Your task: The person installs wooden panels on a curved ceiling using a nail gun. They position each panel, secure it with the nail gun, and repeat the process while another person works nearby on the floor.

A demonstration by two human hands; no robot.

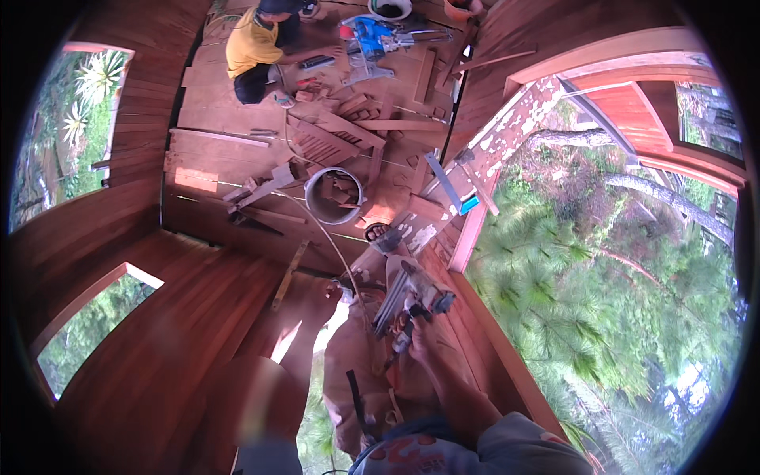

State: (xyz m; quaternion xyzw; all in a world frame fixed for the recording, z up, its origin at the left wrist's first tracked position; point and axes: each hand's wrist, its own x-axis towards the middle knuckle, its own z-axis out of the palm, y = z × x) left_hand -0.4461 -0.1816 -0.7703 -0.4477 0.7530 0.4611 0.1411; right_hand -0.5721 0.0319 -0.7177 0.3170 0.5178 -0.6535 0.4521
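My right hand [419, 339] is closed around the handle of a nail gun [398, 299], its long grey magazine angled across my lap. A thin tan hose [324, 231] trails from the floor toward the tool. My left forearm reaches up from the lower edge, and my left hand [336, 290] is beside my bent leg, at the edge of a bright gap. Its fingers are small and partly hidden, so I cannot tell whether they grip anything. My sandalled foot [382, 234] rests ahead of the nail gun on a paint-flaked beam.
A bucket [307, 192] holds wood offcuts; boards [332, 134] lie scattered beyond. A person in a yellow shirt [252, 46] crouches near a blue mitre saw [370, 36]. A metal tool with a light-blue handle [469, 204] lies on the beam. Right, an open side drops to trees [570, 301].
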